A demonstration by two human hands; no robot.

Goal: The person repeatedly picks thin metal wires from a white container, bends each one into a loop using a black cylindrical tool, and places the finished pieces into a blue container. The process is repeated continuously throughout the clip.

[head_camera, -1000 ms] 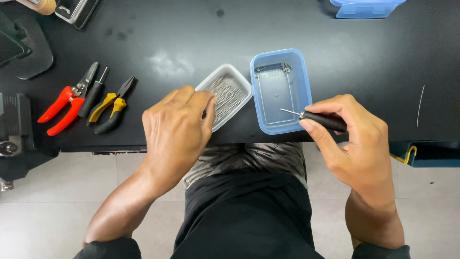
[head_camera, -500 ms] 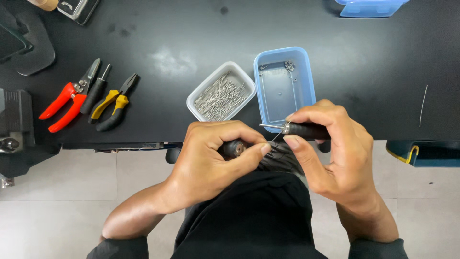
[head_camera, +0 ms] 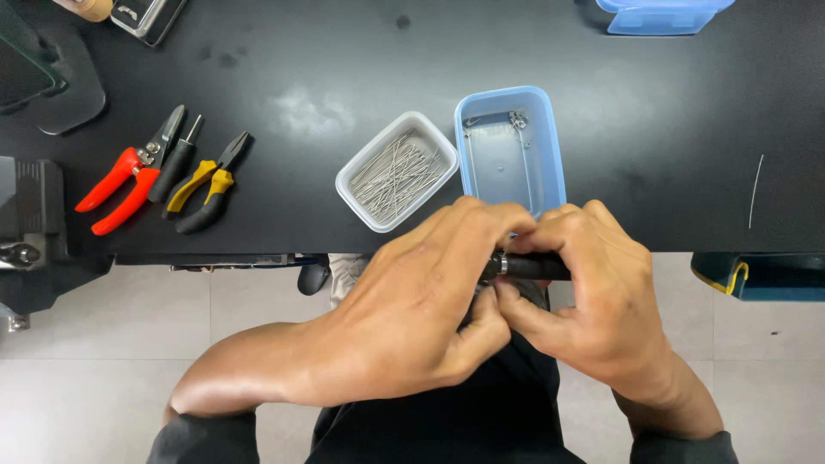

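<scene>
Both hands meet just below the table [head_camera: 601,172] edge, over the lap. The right hand [head_camera: 593,292] grips a black tool handle [head_camera: 528,266] held level; the left hand [head_camera: 421,318] curls over its tip, fingers pinched together.

1. The left hand [head_camera: 421,309] reaches in from the near left, knuckles up, fingers curled tight toward the middle.
2. The right hand [head_camera: 593,301] comes in from the near right, fingers bent and closed.
3. Both hands touch, fingertips meeting, forearms angled inward.
</scene>
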